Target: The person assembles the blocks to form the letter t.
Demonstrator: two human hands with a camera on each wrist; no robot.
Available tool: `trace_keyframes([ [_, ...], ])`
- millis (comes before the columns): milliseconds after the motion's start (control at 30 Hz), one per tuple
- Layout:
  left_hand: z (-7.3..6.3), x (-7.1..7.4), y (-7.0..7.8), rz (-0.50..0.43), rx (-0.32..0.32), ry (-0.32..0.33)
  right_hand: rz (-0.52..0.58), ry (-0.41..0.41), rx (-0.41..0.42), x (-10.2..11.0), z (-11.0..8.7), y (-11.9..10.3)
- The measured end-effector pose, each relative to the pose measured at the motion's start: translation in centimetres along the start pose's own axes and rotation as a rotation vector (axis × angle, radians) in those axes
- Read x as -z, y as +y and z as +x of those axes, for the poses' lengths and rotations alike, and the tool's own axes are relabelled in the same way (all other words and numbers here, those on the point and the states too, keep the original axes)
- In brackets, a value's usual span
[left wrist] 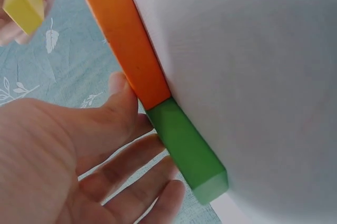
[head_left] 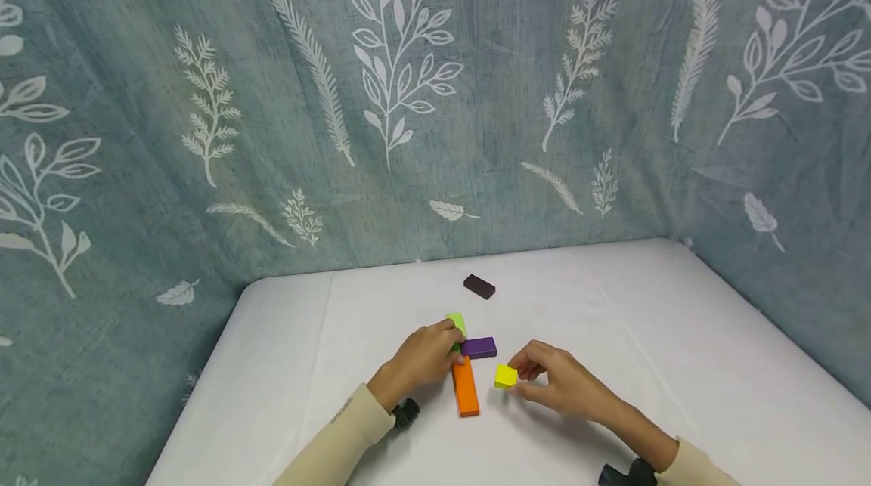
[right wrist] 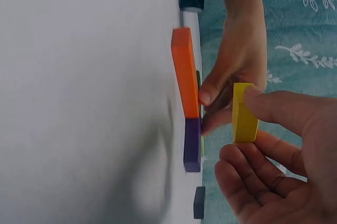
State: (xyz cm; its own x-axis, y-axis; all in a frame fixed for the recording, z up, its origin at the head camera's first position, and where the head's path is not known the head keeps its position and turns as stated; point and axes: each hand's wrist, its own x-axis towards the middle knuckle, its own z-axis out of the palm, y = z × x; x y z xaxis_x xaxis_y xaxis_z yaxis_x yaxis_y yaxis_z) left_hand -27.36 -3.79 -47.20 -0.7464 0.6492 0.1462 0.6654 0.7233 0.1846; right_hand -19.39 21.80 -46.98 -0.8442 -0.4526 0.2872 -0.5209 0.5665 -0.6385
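Observation:
In the head view, my right hand [head_left: 561,380] pinches a yellow block [head_left: 506,376] between thumb and fingers, raised just right of an orange block [head_left: 466,388]. The right wrist view shows this yellow block [right wrist: 245,113] upright in the grip. My left hand [head_left: 425,354] touches the joined blocks, its thumb by the orange block's far end and its fingers along a green block [left wrist: 184,147]. The orange and green blocks meet end to end in the left wrist view. A purple block [head_left: 479,348] points right from the group. A lime-green block [head_left: 457,322] is partly covered by my left fingers.
A dark brown block [head_left: 479,286] lies apart on the white-covered table [head_left: 578,304], beyond the group. Behind and beside the table hangs a teal cloth [head_left: 503,131] with white leaf prints. Black wrist straps [head_left: 407,413] sit at the cuffs.

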Motion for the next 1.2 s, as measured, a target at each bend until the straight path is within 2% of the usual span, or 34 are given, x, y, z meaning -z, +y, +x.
trace_keyframes([
  [100,0.1,0.3,0.0,0.006,0.008,-0.002,0.019,-0.015,0.001,-0.4,-0.1,-0.5],
  [300,0.2,0.5,-0.2,0.025,0.004,0.001,0.053,-0.042,0.098,-1.8,0.0,-0.7],
  [433,0.4,0.5,-0.4,0.036,0.002,0.021,0.079,-0.062,0.127,-2.6,0.0,-0.7],
  [667,0.1,0.4,-0.4,0.021,0.005,-0.009,0.130,-0.140,0.123,-4.0,-0.7,-0.4],
  [900,0.1,0.2,-0.2,0.040,-0.018,-0.014,0.075,-0.134,0.104,-4.9,-1.3,0.1],
  [1200,-0.1,0.1,-0.1,0.033,-0.012,-0.005,0.039,-0.141,0.102,-5.0,-1.3,0.2],
])
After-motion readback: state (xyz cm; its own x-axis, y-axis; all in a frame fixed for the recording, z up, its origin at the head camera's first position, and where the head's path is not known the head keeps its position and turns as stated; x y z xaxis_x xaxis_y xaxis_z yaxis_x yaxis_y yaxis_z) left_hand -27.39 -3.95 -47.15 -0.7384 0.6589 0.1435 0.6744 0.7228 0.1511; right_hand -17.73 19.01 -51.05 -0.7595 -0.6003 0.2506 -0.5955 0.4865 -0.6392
